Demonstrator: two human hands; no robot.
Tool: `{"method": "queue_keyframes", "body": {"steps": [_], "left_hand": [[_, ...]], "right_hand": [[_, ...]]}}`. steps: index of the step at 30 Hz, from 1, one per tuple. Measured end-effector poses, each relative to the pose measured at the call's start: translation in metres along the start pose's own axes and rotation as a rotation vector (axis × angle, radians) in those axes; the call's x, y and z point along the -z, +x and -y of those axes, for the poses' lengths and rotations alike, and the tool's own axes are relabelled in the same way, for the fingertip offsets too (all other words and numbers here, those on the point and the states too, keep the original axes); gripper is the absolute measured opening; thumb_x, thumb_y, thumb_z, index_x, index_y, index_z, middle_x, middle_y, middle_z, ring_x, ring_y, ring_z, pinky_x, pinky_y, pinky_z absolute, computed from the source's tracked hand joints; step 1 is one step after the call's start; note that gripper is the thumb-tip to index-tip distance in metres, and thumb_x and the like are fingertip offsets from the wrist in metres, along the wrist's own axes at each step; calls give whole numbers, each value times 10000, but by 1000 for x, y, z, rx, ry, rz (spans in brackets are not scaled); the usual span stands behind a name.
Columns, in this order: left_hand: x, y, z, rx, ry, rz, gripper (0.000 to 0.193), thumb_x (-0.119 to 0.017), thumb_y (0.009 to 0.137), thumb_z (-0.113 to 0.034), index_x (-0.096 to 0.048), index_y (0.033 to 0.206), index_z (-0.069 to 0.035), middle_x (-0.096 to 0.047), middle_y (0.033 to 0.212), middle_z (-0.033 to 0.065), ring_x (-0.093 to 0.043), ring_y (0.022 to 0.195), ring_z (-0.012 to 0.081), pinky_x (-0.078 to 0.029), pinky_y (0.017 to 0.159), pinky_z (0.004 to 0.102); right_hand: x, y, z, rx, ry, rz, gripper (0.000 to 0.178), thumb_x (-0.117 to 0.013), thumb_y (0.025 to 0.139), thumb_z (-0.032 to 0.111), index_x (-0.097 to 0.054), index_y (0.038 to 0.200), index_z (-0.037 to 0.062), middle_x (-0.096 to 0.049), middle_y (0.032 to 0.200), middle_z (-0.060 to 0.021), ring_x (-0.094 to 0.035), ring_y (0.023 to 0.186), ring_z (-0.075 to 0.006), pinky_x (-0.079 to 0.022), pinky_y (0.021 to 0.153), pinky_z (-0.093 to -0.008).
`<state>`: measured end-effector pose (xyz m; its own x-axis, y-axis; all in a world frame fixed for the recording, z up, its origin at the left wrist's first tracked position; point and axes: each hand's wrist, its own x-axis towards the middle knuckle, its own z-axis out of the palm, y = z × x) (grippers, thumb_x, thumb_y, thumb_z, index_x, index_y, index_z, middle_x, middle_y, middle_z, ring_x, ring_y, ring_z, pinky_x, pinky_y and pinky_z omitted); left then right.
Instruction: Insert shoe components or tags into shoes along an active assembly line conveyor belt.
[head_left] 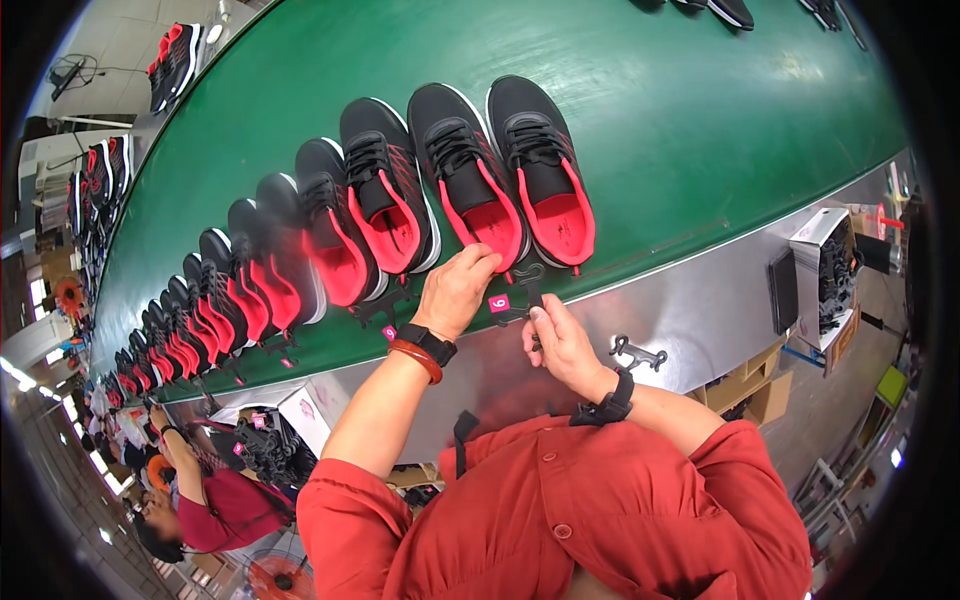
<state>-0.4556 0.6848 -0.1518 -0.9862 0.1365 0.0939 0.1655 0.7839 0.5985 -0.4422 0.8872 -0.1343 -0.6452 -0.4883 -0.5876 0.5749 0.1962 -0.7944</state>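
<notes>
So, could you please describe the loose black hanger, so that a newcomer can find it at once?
Along the near side of the green table runs a shiny metal ledge. There, to the right of the person's right hand, lies the black hanger. Unlike the held hanger, it lies alone, away from the row of shoes.

The counter (700, 130) has a shiny green top that goes far out in front of the hands (566, 345). To the right of the hands is a flat black thing (784, 291), and just beside it is a white box (806, 262) with dark stuff inside. An open brown box (768, 398) is lower down on the right. Farther right is a bright green thing (891, 385). Left of the hands and lower, there is another white box (305, 418). Near that is a person in a dark red top (230, 513). Way off to the left are an orange fan (70, 293) and bright lights (17, 376).
</notes>
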Motion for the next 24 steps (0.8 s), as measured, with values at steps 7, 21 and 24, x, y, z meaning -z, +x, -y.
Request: {"method": "queue_keyframes", "body": {"steps": [7,21,24], "left_hand": [[-3,2,-1,-7,12,11,258,-693,771,-13,-635,1017,-66,-636,1012,52,-665,828,278,-556,691,363],[0,-17,-23,-135,106,193,517,-612,827,-115,-501,1322,-210,-490,1301,195,-656,840,319,-552,729,409],[8,-21,-15,-4,113,311,460,-612,840,-136,-516,1287,-189,-520,1240,187,-656,825,329,-545,699,418]], "right_hand": [[4,6,-9,-51,15,61,218,-392,1052,237,-426,1007,27,-569,664,-59,-520,496,-123,-448,498,-286],[49,40,63,21,-715,490,213,-493,991,211,-604,1005,29,-606,616,-84,-603,570,-227,-477,577,-341],[54,44,76,628,-909,159,187,-557,939,152,-623,1060,25,-635,784,-168,-624,749,-388,-504,674,-422]]}}
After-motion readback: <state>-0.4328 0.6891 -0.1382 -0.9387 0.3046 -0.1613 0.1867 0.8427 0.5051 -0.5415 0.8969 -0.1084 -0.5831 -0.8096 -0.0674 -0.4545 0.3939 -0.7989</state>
